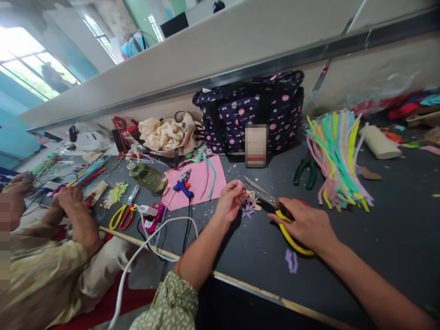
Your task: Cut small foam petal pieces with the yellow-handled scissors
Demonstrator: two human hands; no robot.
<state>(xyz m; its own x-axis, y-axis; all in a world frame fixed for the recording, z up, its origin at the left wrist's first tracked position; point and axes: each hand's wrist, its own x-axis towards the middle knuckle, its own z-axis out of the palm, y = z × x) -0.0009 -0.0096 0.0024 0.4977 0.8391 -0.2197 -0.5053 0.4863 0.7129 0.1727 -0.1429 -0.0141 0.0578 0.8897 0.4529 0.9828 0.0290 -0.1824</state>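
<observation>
My right hand (305, 224) grips scissors (271, 206) with yellow and red handles, blades open and pointing left. My left hand (231, 199) is closed in a pinch on a small purple cut-out piece (247, 208), held just beside the blades over the dark table (378, 238). Another purple scrap (291, 261) lies near the table's front edge, below my right hand.
A pile of coloured pipe cleaners (338, 158) and green pliers (305, 172) lie to the right. Behind stand a polka-dot bag (247, 110), pink paper (195, 183), a blue glue gun (183, 185) and a bottle (148, 178). A co-worker's hands (70, 206) work at left, near a second pair of scissors (123, 213).
</observation>
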